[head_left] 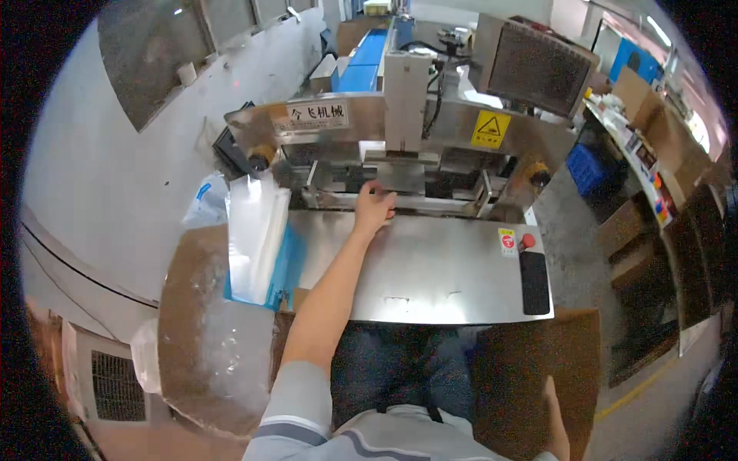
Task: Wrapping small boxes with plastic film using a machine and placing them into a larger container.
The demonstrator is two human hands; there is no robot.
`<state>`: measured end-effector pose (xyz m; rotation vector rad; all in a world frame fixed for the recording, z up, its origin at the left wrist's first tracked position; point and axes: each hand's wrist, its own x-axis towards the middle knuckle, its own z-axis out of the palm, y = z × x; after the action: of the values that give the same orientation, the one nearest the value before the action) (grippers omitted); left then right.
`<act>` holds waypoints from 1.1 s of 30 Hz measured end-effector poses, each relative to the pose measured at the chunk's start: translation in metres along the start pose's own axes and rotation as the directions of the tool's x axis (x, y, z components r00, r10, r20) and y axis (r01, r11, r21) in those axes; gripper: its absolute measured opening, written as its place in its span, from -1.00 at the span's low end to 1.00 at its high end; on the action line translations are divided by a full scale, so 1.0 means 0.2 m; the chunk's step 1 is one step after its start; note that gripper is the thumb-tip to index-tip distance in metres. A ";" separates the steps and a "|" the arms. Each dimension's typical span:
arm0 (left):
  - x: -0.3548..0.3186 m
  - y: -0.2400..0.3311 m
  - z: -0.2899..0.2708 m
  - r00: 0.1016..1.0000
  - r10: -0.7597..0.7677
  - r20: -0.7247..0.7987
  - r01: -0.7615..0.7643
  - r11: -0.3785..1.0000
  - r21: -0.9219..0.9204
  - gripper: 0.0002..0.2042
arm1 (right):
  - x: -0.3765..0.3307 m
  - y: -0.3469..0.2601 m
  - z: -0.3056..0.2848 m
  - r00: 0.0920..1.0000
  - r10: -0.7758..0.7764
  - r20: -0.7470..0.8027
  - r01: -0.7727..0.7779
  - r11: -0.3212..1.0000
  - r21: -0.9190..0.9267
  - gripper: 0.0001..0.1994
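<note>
My left hand (373,209) reaches over the metal worktop (438,269) to the opening of a bench machine. Its fingers are slightly bent and apart, close to a grey metal plate (403,178) under the machine's central column (405,100). I make out nothing in its grasp, and whether it touches the plate I cannot tell. My right hand (553,419) is low at the right, edge-on, over a large cardboard box (530,369). Its fingers point away from me and look stretched out, with nothing visible in them.
A stack of clear plastic bags (257,230) stands in a blue holder (286,265) on the left. Beside it, an open carton (181,307) holds clear plastic. A red button (526,241) and a black phone (534,283) are at the worktop's right edge. Behind runs a blue conveyor (363,61).
</note>
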<state>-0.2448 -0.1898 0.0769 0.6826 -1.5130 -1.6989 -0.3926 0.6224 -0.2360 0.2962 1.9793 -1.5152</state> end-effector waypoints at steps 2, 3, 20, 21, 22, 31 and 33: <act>0.06 -0.05 -0.11 0.999 -0.007 -0.034 0.008 0.999 0.042 -0.71 | -0.07 -0.16 0.20 1.000 -0.023 -0.015 0.022 0.996 -0.084 -0.60; 0.07 -0.08 -0.16 0.998 -0.056 -0.024 0.057 0.998 0.032 -0.76 | -0.11 -0.25 0.26 0.999 -0.035 -0.029 0.031 0.992 -0.122 -0.60; -1.40 0.93 -1.55 0.781 0.214 -0.586 0.061 0.909 0.413 -0.73 | -0.68 -1.34 0.90 0.750 -0.662 0.010 0.624 0.701 -0.345 -0.76; -1.40 0.92 -1.38 0.837 0.133 -0.531 0.112 0.908 0.404 -0.71 | -0.70 -1.42 0.94 0.663 -0.749 -0.005 0.696 0.618 -0.366 -0.77; -1.37 0.92 -1.19 0.912 0.038 -0.409 0.146 0.900 0.410 -0.69 | -0.73 -1.48 1.00 0.653 -0.757 -0.026 0.707 0.622 -0.338 -0.78; -0.29 0.04 -0.18 0.861 0.200 0.467 -0.507 0.399 0.764 -0.47 | -0.86 -1.58 1.93 0.426 -0.813 0.397 0.903 0.356 -0.240 -0.80; -0.15 -0.05 -0.01 0.848 0.099 0.521 -0.526 0.286 0.801 -0.47 | -0.78 -1.55 1.98 0.340 -0.900 0.272 0.929 0.277 -0.245 -0.84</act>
<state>-0.2273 -0.1671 0.0646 0.4968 -2.7333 -0.4560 -0.2996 0.1857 0.0427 -1.3430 2.4187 -1.6148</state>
